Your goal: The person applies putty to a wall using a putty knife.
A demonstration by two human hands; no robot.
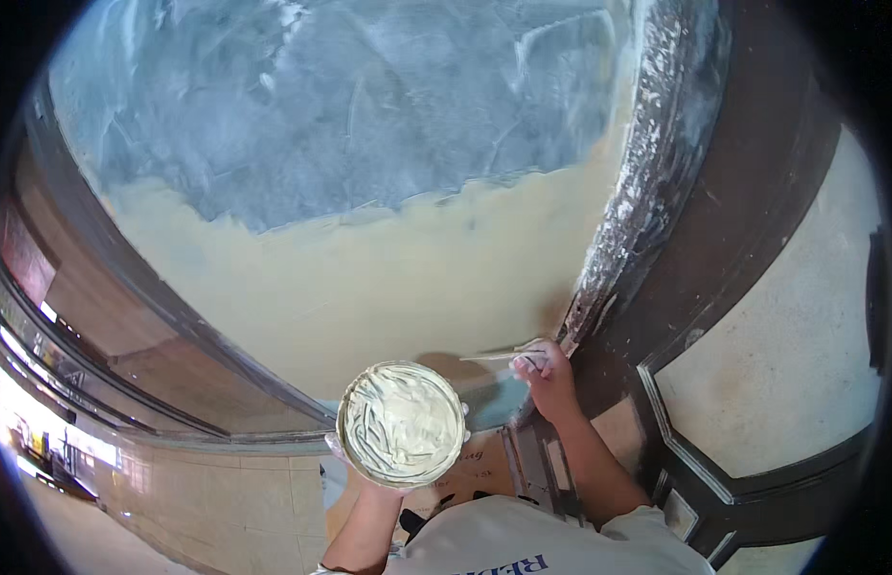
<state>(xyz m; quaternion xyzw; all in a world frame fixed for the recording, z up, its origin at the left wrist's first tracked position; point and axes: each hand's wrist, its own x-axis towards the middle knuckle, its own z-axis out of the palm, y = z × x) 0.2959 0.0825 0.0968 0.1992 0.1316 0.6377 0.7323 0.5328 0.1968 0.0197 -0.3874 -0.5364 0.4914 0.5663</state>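
Observation:
My left hand [380, 490] supports a round tub [347, 460] from below, its fingertips showing at both sides. Cream-coloured putty [403, 424] fills the tub, its surface streaked and ridged. In my right hand [545, 370] is a thin, flat spreading blade [496, 356], seen nearly edge-on against the wall panel; its handle is hidden by my fingers. A smooth cream coat [388, 287] covers the panel's lower part. Above a ragged line, the surface is blue-grey [331, 108] with whitish streaks. A bluish strip [498, 402] shows below the blade.
A dark frame post [633, 172], smeared with white, borders the panel on the right. Beyond it stands dark woodwork with pale panels [762, 338]. Cardboard bearing writing [482, 467] lies below, near my feet. Tiles [266, 496] and a bright opening [29, 417] are at left.

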